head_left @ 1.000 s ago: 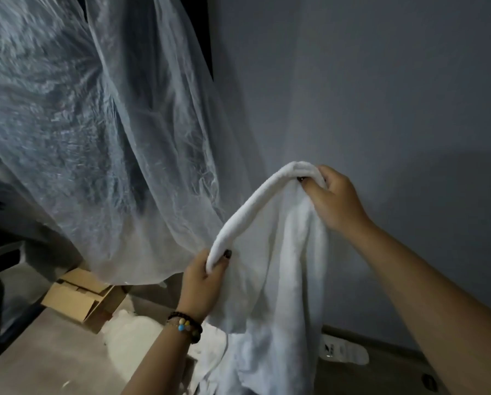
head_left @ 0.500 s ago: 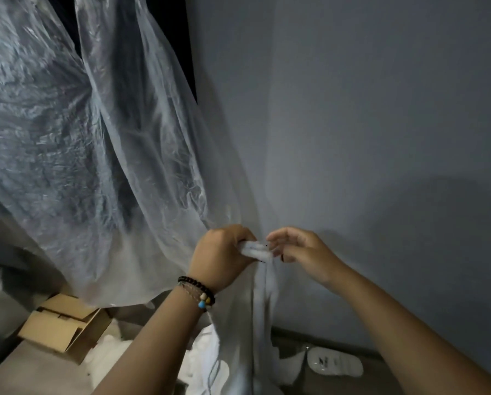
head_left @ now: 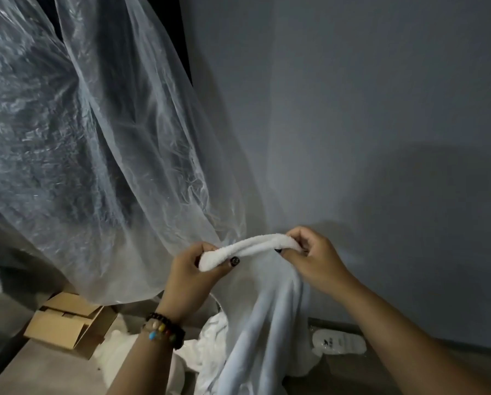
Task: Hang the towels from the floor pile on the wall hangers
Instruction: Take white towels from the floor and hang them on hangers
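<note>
Hands hold a white towel point(head_left: 255, 295) chest-high before the grey wall point(head_left: 366, 124): left hand point(head_left: 191, 276) and right hand point(head_left: 314, 259) each pinch its rolled top edge, fingers curled. Its lower part drapes toward the floor pile point(head_left: 207, 349), whose extent the arms and dimness obscure.

**Cloth, film, card and paint**

The towel point(head_left: 255, 306) you hold is white terry cloth, nubbly and matt along its rolled edge, smoother where it hangs. To your left the plastic sheet point(head_left: 104, 155) is thin, translucent film, crinkled and glossy. The box point(head_left: 64, 323) is plain brown cardboard, matt. The wall point(head_left: 366, 109) looks painted, smooth and flat. Your bracelet point(head_left: 164, 329) carries shiny beads.
</note>
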`<control>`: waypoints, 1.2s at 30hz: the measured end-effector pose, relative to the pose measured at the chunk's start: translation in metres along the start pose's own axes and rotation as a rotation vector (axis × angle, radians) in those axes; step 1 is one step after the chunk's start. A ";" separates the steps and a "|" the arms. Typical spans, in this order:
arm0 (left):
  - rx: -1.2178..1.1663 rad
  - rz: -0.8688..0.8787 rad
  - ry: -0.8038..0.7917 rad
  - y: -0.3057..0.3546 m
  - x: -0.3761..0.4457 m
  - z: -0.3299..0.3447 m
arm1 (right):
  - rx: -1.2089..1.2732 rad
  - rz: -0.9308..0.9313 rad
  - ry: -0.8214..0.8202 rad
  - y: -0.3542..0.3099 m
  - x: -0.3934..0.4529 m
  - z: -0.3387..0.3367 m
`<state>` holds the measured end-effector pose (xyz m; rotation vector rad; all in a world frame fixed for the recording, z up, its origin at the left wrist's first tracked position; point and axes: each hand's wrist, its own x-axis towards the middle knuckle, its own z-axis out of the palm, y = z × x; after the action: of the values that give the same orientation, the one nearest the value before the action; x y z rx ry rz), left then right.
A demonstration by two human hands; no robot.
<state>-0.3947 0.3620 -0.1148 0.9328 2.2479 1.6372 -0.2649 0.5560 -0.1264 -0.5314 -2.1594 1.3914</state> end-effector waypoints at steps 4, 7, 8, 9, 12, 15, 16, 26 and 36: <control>-0.356 -0.168 -0.058 -0.010 -0.015 0.014 | -0.026 0.045 0.075 0.006 -0.012 0.003; -0.520 -0.294 -0.099 -0.022 -0.020 0.027 | -0.050 0.089 0.180 0.010 -0.023 0.002; -0.583 -0.328 -0.116 -0.024 -0.021 0.031 | -0.067 0.102 0.214 0.011 -0.028 0.000; -0.650 -0.357 -0.138 -0.025 -0.020 0.034 | -0.086 0.112 0.248 0.012 -0.032 -0.002; -0.738 -0.366 -0.216 -0.015 -0.015 0.043 | -0.155 0.126 0.314 0.011 -0.048 -0.013; -0.754 -0.315 -0.221 -0.003 -0.009 0.056 | -0.191 0.110 0.357 0.009 -0.065 -0.023; -0.784 -0.314 -0.209 0.001 -0.008 0.060 | -0.171 0.122 0.359 0.009 -0.072 -0.025; -0.925 -0.233 -0.255 0.033 -0.012 0.085 | -0.224 0.252 0.320 0.043 -0.122 -0.030; -0.913 -0.195 -0.002 0.058 -0.014 0.047 | -0.067 0.275 0.321 0.063 -0.105 -0.061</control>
<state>-0.3386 0.4006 -0.0812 0.4427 1.2463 2.1959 -0.1409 0.5646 -0.1851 -1.0352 -1.9294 1.2700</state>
